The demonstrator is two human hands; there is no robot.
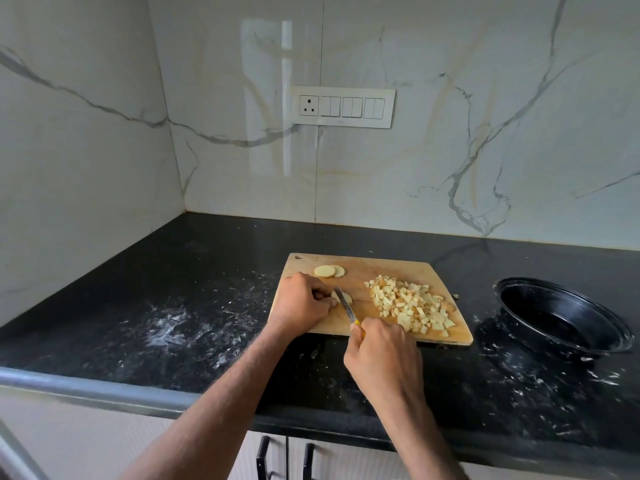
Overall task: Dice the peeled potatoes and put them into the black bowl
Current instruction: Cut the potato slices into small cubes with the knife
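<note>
A wooden cutting board lies on the black counter. On its left part my left hand presses down a pale potato slice. My right hand grips the yellow handle of a small knife, whose blade rests on that slice. Two more round potato slices lie at the board's far left. A heap of diced potato covers the board's right half. The black bowl stands on the counter to the right of the board, with no potato inside.
The black granite counter carries white smears left of the board and around the bowl. A stray potato bit lies just off the board's right edge. Marble walls meet in a corner behind, with a switch panel. Cabinet handles sit below the counter edge.
</note>
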